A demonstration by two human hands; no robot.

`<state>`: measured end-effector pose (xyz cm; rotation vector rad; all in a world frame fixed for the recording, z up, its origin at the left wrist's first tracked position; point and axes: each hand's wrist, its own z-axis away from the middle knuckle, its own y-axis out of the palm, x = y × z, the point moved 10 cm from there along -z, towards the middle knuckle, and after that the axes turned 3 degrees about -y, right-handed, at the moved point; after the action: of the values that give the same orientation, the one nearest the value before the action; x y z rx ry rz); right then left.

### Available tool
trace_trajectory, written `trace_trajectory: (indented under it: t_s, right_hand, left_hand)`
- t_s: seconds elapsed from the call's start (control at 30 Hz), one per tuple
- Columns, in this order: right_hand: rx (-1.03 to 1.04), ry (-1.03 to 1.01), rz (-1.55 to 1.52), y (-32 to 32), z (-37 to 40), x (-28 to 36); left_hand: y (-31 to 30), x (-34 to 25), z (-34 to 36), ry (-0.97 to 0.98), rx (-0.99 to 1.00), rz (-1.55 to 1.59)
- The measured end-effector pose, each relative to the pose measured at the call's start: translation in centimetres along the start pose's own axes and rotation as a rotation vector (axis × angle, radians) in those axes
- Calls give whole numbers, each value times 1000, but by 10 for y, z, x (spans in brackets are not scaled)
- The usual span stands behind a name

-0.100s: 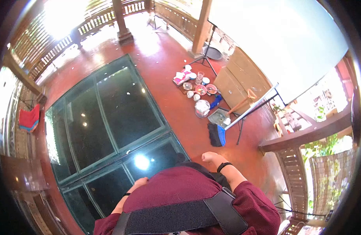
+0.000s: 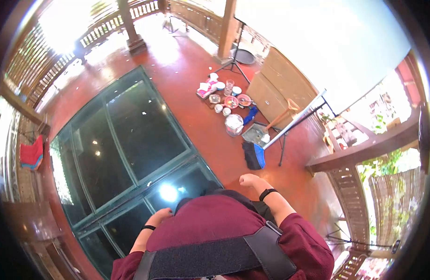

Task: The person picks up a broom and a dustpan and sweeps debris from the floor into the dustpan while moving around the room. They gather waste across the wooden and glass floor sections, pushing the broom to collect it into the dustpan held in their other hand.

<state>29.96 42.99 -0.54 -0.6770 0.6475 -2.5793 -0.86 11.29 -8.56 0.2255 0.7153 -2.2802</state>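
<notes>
My left hand (image 2: 161, 216) hangs beside the maroon shirt (image 2: 205, 219), above the dark glass floor panels (image 2: 145, 135). Its fingers look curled, and nothing shows in them. Out to the other side, my right hand (image 2: 250, 180) is a loose fist over the red floor (image 2: 210, 140), with no object visible in it. The nearest thing to it is a broom (image 2: 255, 156) with black and blue bristles, leaning with its pale handle up to the right. Neither hand touches anything that I can see.
Behind the broom are a dustpan (image 2: 256, 134), a round clear container (image 2: 234, 125) and several bowls and cups, including a pink bowl (image 2: 231, 102). A brown board (image 2: 275, 88) stands by a black tripod stand (image 2: 237, 58). A wooden post (image 2: 128, 23) rises farther back.
The view has shifted slightly, so the broom and dishes sit a little lower left and higher. More of my left hand and forearm shows; my right hand keeps its curled shape.
</notes>
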Motion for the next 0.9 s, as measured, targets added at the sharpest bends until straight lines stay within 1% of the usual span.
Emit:
trace_trajectory:
  t_s: [0.07, 0.17, 0.23, 0.3, 0.37, 0.43, 0.53, 0.63, 0.73, 0.77, 0.87, 0.9]
  right_hand:
    - [-169, -65, -83, -17, -6, -29]
    - [-242, -30, -191, -52, 8, -50]
    - [-283, -8, -267, -68, 18, -59]
    - [-324, 13, -345, -78, 15, -73]
    - [-366, 35, -380, -96, 23, -79]
    - [-393, 56, -429, -111, 29, -84]
    - [-424, 98, -515, -133, 32, -96]
    - [-495, 152, -549, -172, 42, -115]
    - [-501, 250, -519, -207, 48, -142]
    - [-502, 286, -515, -212, 45, -156]
    - [-499, 360, -599, -237, 57, -172]
    - [-498, 356, -605, -242, 55, -179]
  left_hand:
    - [-52, -66, 25, 97, 37, -152]
    - [-105, -90, -26, 60, -119, -49]
    - [-144, -131, -47, 136, -150, -100]
    - [-185, -193, -56, 279, -131, -50]
    - [-219, -251, -74, 362, -136, -128]
    - [-246, -307, -91, 488, -109, -165]
    - [-288, -391, -100, 607, -65, -228]
    - [-329, -464, -106, 732, -59, -334]
    - [-372, -528, -113, 926, -91, -357]
    - [-381, -539, -133, 859, -7, -288]
    - [-408, -591, -152, 835, 95, -254]
    - [-411, -608, -161, 851, 126, -268]
